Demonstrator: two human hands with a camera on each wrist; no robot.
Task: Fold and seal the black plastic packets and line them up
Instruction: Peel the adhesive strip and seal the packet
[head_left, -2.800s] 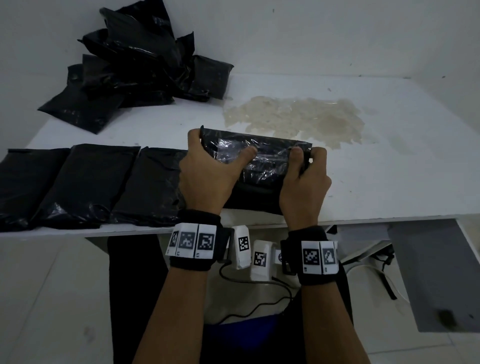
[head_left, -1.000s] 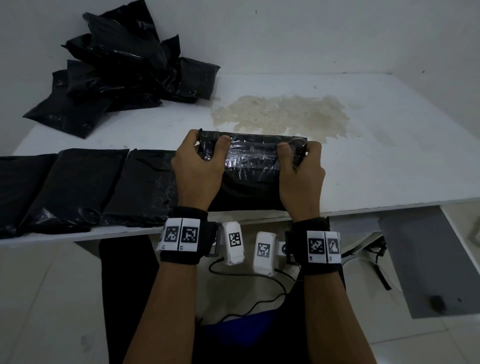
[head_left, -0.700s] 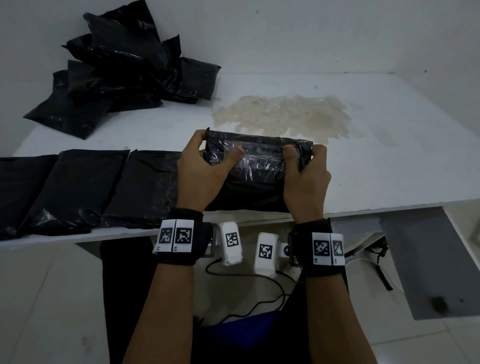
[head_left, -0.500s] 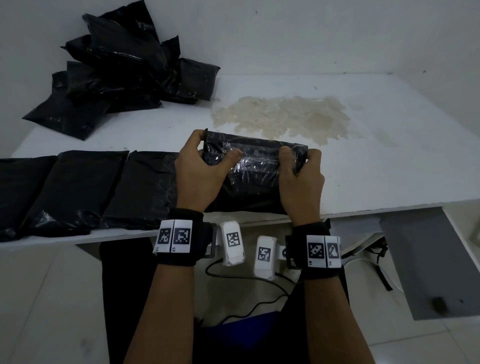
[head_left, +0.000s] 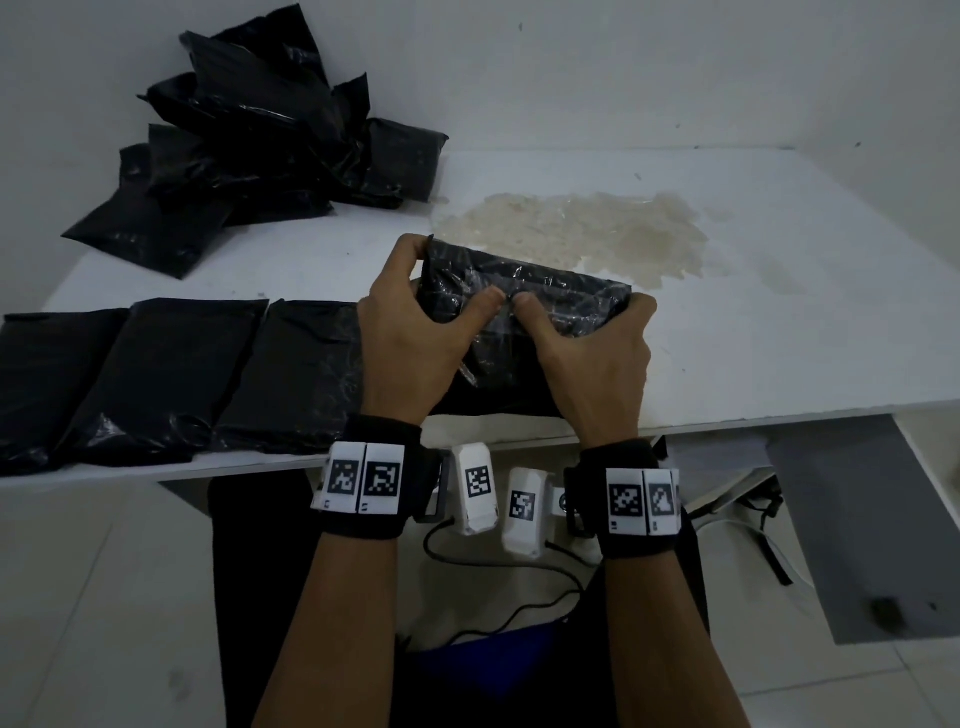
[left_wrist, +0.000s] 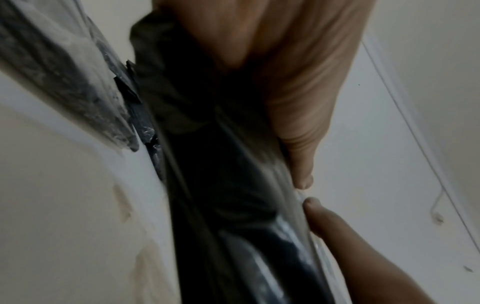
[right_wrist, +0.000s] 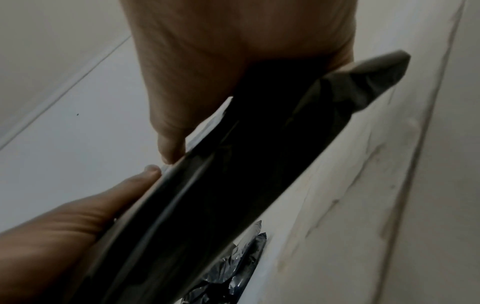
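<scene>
Thumbs now meet mid-flap | left hand, right hand both pinching packet | near bench edge

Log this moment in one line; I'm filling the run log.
both hands | folding flap on packet | thumbs meeting mid-flap | three packets lined left | unsealed

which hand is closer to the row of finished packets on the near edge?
Left. The left hand grips the current packet at its left end, right beside the row of finished packets. The right hand holds the packet's right end, farther from the row.
</scene>
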